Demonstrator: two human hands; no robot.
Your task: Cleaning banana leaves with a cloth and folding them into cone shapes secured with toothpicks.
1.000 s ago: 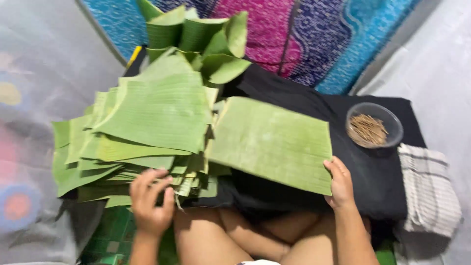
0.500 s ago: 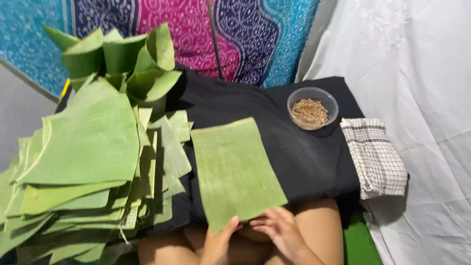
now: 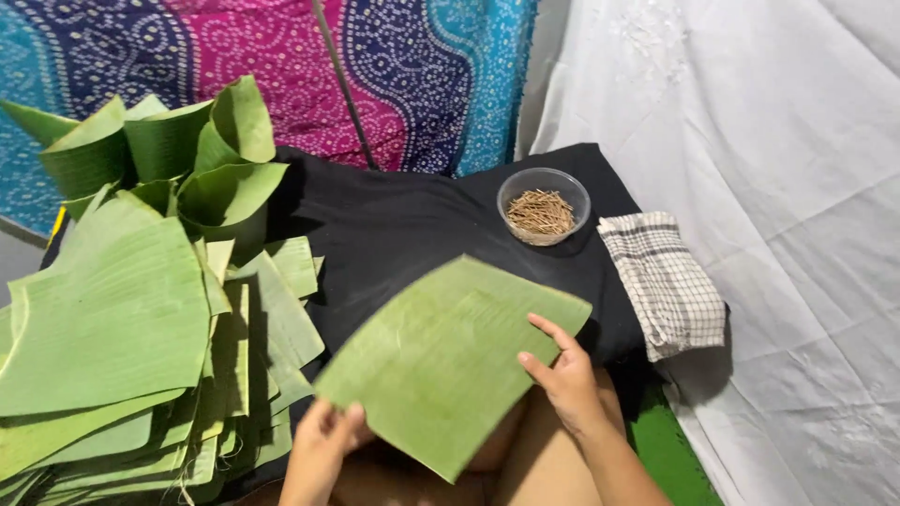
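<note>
Both hands hold one cut leaf (image 3: pixel 441 356) over the lap. The left hand (image 3: pixel 323 440) pinches its 7 o'clock corner; the right hand (image 3: pixel 562 379) grips its 3 o'clock edge, fingers (image 3: pixel 551 330) on top. The leaf stack (image 3: pixel 122 328) lies at 9 o'clock and the stick bowl (image 3: pixel 543 206) at 1 o'clock.

backdrop: patterned cloth (image 3: pixel 281 66) in blue, magenta and navy dotted print hangs along the far side | right: white sheet (image 3: pixel 750 141), creased, drapes from top to floor | worktop: black cloth (image 3: pixel 412 225) covering a low surface | floor: green patch (image 3: pixel 670 454) at bottom right | light: soft, even
</note>
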